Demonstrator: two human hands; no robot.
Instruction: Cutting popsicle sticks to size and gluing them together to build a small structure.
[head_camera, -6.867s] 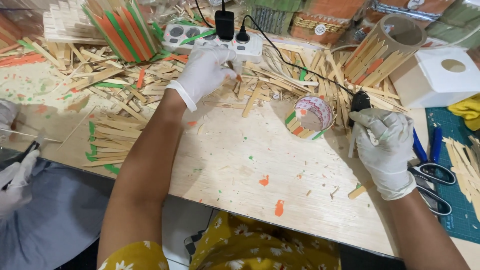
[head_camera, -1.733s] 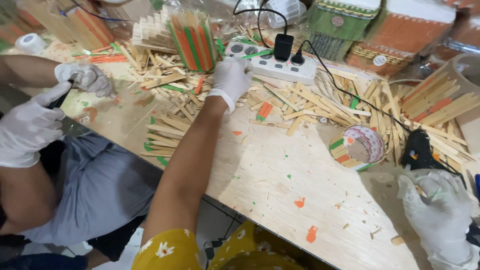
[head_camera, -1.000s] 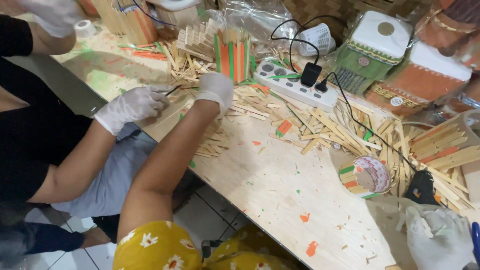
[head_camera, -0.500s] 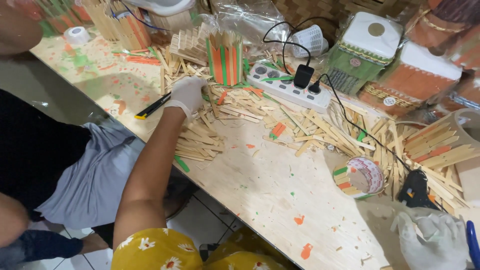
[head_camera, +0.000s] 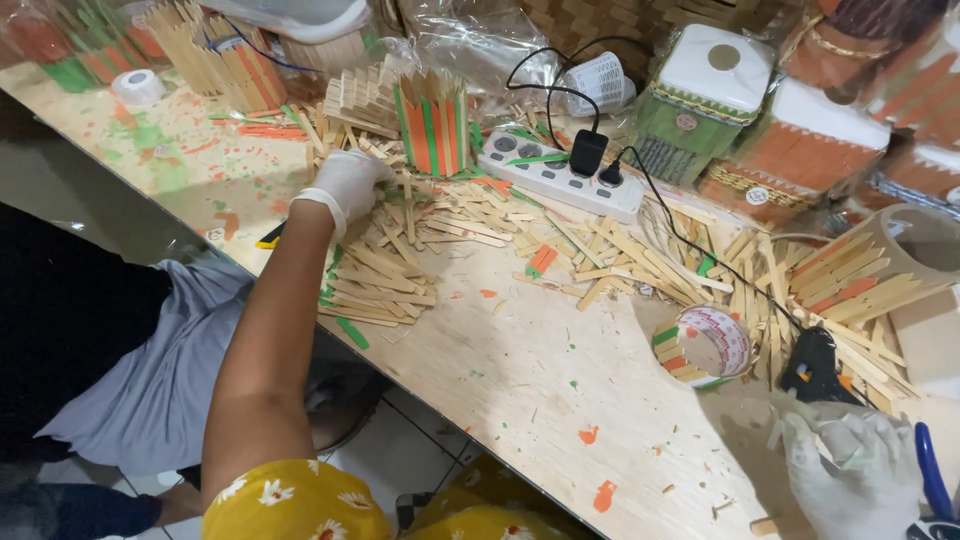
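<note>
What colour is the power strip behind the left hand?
White power strip, black plugs; head view.

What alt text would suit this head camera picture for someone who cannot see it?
A person's gloved left hand reaches into a pile of flat wooden craft sticks on a paint-flecked plywood table. The gloved right hand rests near a black glue gun and a tape roll.

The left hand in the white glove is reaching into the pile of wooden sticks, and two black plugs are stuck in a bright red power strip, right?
Not quite. The power strip is white, not red. The head view shows it with two black plugs in it. The rest is right: the white-gloved left hand reaches into the pile of wooden sticks.
</note>
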